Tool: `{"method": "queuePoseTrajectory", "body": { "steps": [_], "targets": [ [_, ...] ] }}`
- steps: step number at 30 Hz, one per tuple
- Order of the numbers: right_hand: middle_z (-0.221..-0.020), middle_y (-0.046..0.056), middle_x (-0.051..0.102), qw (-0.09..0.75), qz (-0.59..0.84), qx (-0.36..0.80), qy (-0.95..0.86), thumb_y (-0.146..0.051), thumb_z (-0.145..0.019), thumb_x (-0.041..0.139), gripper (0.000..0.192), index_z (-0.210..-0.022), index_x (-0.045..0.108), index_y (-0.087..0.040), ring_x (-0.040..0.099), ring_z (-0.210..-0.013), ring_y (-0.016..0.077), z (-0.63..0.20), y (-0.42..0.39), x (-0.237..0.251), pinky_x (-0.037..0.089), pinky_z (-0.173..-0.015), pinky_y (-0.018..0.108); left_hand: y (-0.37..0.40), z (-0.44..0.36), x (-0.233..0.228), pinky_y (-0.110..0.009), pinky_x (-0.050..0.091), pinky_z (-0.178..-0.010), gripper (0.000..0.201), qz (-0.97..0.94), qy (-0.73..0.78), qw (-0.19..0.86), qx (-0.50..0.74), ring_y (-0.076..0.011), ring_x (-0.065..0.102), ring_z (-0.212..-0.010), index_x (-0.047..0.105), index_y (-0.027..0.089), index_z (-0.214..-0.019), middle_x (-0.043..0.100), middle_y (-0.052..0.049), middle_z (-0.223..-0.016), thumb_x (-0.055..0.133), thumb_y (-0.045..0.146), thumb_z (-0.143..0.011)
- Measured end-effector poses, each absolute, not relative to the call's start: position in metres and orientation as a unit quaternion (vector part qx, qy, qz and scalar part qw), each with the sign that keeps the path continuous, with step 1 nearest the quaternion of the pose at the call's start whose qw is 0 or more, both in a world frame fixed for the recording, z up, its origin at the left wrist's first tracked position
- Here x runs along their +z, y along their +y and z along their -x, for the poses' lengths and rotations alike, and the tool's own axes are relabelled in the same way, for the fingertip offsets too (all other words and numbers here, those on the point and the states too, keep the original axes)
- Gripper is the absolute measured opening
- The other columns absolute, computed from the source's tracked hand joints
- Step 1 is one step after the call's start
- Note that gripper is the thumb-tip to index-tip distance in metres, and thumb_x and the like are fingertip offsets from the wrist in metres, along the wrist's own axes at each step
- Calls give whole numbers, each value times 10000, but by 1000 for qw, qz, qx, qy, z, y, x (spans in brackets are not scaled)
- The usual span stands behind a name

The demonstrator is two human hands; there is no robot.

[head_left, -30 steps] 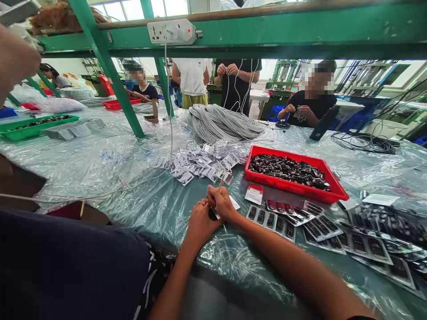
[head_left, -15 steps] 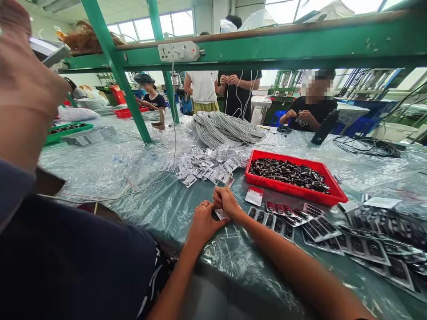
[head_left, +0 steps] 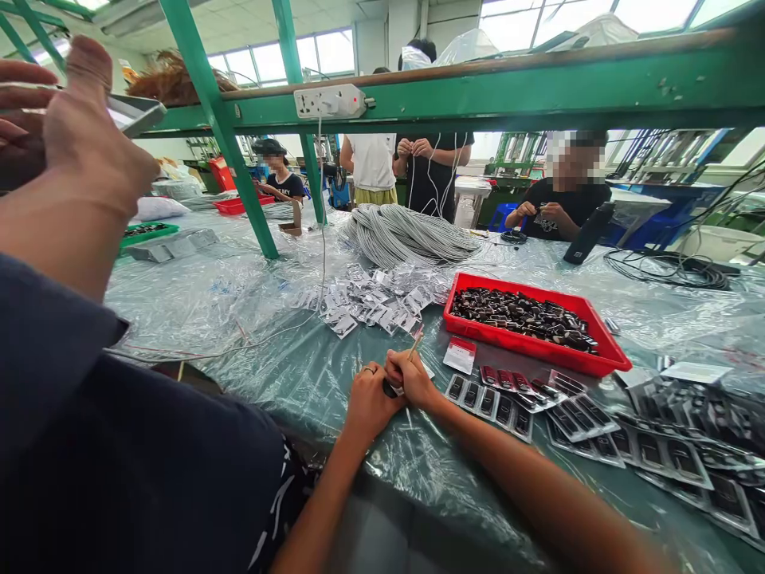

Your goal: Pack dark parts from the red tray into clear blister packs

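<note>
Above the near part of the table, my left hand point(head_left: 371, 401) is closed and presses against my right hand. Between them shows part of a small dark piece point(head_left: 390, 390), with a pale edge beside it; its kind is mostly hidden. My right hand point(head_left: 412, 379) makes a fist around a thin, light-brown stick point(head_left: 415, 344) with a pinkish tip, which points up and away. Just beyond lies a heap of small silvery-white packets point(head_left: 376, 296). Right of my hands are a red-and-white card point(head_left: 460, 354) and rows of clear blister packs point(head_left: 490, 402) with black pieces inside.
A red tray point(head_left: 538, 344) holds many small black parts. Behind it lie a grey cable coil point(head_left: 409, 235) and a black bottle point(head_left: 589, 233). Green shelf posts point(head_left: 233, 151) rise from the table. At left, another person's hand point(head_left: 89, 135) is raised near a flat device. Co-workers are across the table.
The view has shifted slightly, so the scene sits lower and further right. The dark piece between my hands shows more. The neighbour's raised hand has turned, with its fingers now visible.
</note>
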State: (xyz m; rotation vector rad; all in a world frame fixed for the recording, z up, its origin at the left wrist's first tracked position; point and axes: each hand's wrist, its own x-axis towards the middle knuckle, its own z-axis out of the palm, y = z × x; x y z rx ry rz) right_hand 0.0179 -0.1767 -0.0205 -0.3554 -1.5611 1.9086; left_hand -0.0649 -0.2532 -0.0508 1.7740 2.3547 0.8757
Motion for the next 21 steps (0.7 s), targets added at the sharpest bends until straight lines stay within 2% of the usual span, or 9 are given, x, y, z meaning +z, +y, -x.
{"method": "queuePoseTrajectory", "body": {
  "steps": [4, 5, 9, 11, 16, 21],
  "targets": [
    [-375, -92, 211, 179, 136, 801, -555, -456, -802, 553, 495, -432, 313, -231, 149, -350, 53, -30, -160, -12, 117, -396, 238, -254, 64, -53, -394, 474, -841, 298, -573, 768, 31, 286, -258, 622, -908, 644, 188, -901, 630, -62, -915, 763, 394, -721],
    [-379, -97, 193, 187, 143, 816, -528, -449, -801, 548, 492, -437, 296, -234, 129, -347, 52, -31, -153, -10, 112, -387, 235, -255, 65, -52, -394, 475, -846, 324, -572, 770, 33, 282, -256, 622, -912, 647, 192, -941, 630, -63, -939, 759, 406, -725],
    [-394, -98, 167, 357, 169, 808, -438, -454, -801, 536, 513, -446, 241, -231, 111, -341, 51, -27, -130, -12, 126, -375, 228, -256, 65, -46, -425, 466, -881, 450, -567, 788, 30, 239, -303, 607, -1007, 634, 198, -1103, 627, -99, -1048, 748, 406, -720],
    [-396, -96, 173, 404, 169, 789, -431, -470, -793, 549, 519, -446, 248, -228, 127, -333, 51, -23, -127, -16, 137, -378, 230, -255, 64, -42, -445, 454, -907, 491, -566, 793, 18, 224, -332, 582, -1068, 626, 197, -1141, 613, -117, -1094, 743, 422, -720],
    [-391, -86, 215, 443, 160, 758, -452, -497, -769, 567, 508, -419, 316, -227, 160, -337, 53, -10, -138, -27, 127, -389, 248, -248, 65, -42, -404, 466, -903, 391, -580, 771, 35, 262, -279, 600, -1023, 635, 198, -1102, 610, -88, -1062, 712, 411, -783],
    [-393, -77, 230, 455, 170, 727, -486, -503, -779, 548, 501, -420, 327, -233, 190, -357, 64, -1, -147, -31, 142, -402, 261, -247, 67, -46, -392, 472, -860, 333, -593, 758, 41, 270, -270, 608, -1001, 621, 195, -1027, 611, -64, -1022, 724, 402, -787]
  ]
}}
